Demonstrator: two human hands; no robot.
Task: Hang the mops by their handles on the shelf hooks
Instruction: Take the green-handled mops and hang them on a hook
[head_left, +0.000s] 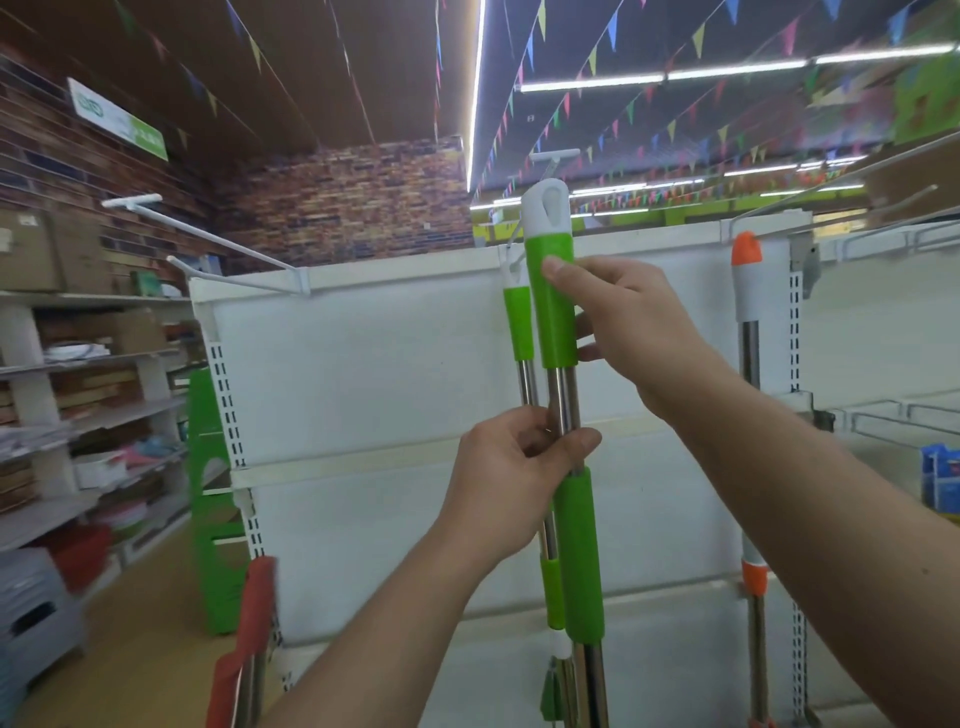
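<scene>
Shop aisle interior.
Brick wall (337, 197) upper centre; white shelving panel (389, 353) mid-frame; strip lights (665, 78) and bunting (613, 31) overhead; tan floor (145, 665) lower left.

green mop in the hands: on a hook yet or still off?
Off. The held green mop is gripped by the left hand and right hand; its white loop end is free in front of the hook.

A shop: white display shelving (395, 364), peg hooks (208, 234), bunting (649, 104) overhead.
</scene>
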